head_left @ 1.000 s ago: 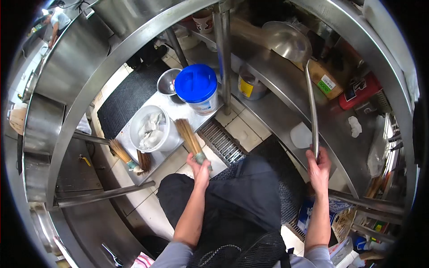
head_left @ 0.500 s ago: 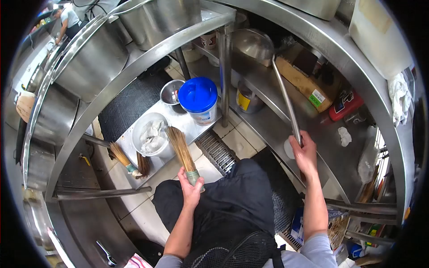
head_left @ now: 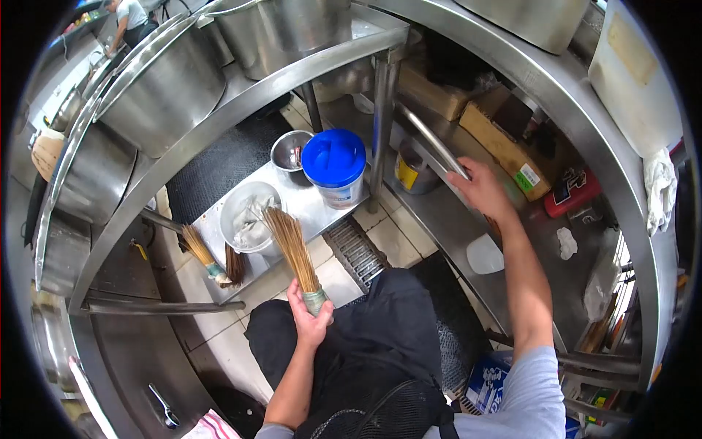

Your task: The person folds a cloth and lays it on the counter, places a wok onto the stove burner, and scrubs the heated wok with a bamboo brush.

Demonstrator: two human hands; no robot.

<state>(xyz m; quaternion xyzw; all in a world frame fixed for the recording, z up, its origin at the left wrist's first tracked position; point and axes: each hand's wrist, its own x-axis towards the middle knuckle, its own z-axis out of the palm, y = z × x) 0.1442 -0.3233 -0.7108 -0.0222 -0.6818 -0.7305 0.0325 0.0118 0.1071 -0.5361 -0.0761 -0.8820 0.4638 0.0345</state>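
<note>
My left hand (head_left: 310, 320) is closed round the green-bound grip of a straw whisk brush (head_left: 292, 245), its bristles pointing up and away. On the right, my right hand (head_left: 481, 192) grips the long metal handle (head_left: 428, 137) of a large round-bowled utensil, perhaps a ladle. Its bowl is partly hidden behind the table leg. Beyond the brush, a white tub (head_left: 252, 214) with whitish crumpled material stands on a low metal shelf (head_left: 281, 178). Beside it are a blue-lidded bucket (head_left: 334, 167) and a small metal bowl (head_left: 289, 150). Two more brushes (head_left: 197, 247) lie left of the tub.
Big steel pots (head_left: 164, 88) line the upper shelf on the left. On the right lower shelf are a cardboard box (head_left: 504, 150), a red container (head_left: 572, 192) and a white cup-like container (head_left: 485, 254). A table leg (head_left: 385, 121) stands between. Another person (head_left: 131, 22) works far back left.
My right hand has moved forward and left, swinging the utensil's bowl leftward from above the right shelf to behind the table leg. The white container below is uncovered. My left hand still holds the brush.
</note>
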